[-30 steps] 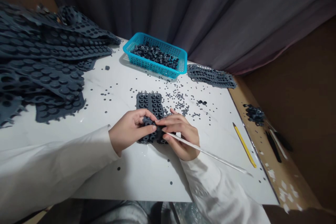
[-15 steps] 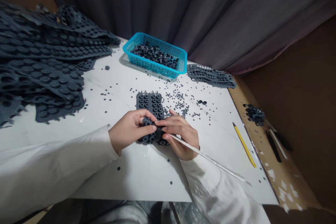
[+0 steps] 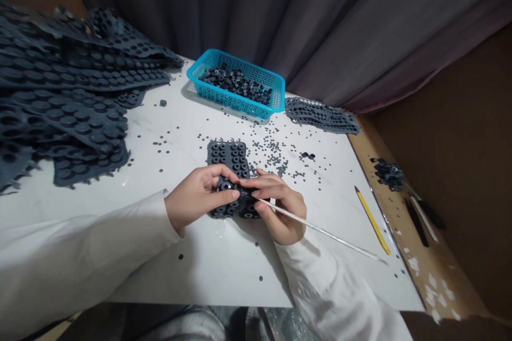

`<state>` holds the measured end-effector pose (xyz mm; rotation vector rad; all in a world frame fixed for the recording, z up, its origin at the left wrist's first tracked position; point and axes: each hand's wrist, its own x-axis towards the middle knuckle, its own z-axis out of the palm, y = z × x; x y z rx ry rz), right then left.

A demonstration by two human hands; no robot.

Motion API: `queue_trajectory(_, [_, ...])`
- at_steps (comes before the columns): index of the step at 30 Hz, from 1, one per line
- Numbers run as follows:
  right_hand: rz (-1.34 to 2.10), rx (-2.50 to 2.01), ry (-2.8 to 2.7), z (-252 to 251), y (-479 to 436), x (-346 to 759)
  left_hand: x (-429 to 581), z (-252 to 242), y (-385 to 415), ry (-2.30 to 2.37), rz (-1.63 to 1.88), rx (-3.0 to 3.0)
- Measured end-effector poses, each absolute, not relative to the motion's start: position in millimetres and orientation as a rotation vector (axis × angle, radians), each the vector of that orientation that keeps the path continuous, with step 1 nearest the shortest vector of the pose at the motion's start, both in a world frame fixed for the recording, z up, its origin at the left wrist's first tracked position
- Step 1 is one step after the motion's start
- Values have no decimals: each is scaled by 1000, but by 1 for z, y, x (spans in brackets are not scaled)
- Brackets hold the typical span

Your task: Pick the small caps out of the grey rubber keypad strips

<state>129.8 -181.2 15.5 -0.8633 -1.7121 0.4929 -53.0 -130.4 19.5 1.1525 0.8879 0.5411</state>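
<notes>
A dark grey rubber sheet (image 3: 228, 155) with rows of ring-shaped bosses lies on the white table in front of me. My left hand (image 3: 204, 192) is closed, pinching a folded-up part of this sheet between thumb and fingers. Across from it, my right hand (image 3: 282, 208) grips a thin whitish stick (image 3: 328, 232), whose far end slants down to the right over my sleeve. The stick's near tip is hidden by the fingers at the sheet. Fingertips of both hands almost meet over the sheet's middle.
A blue basket (image 3: 236, 97) of small black rubber parts stands behind the sheet. Tiny dark discs (image 3: 276, 157) are scattered nearby. Large rubber sheets (image 3: 60, 90) pile up at left; a perforated strip (image 3: 322, 115) lies back right. A yellow pencil (image 3: 373, 221) rests at right.
My right hand has shifted slightly right, away from the left hand, and the stick has moved with it. My left hand keeps its grip on the sheet.
</notes>
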Motion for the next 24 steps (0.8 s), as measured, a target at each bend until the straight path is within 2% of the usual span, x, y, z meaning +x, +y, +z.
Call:
queue_trajectory(12, [506,-887,-1718,17,-182,130,-55,16,-129,754,556,1052])
queue_trajectory(24, [440,-885,-1785,15,-183,132,-52,20,-132,838,595,1160])
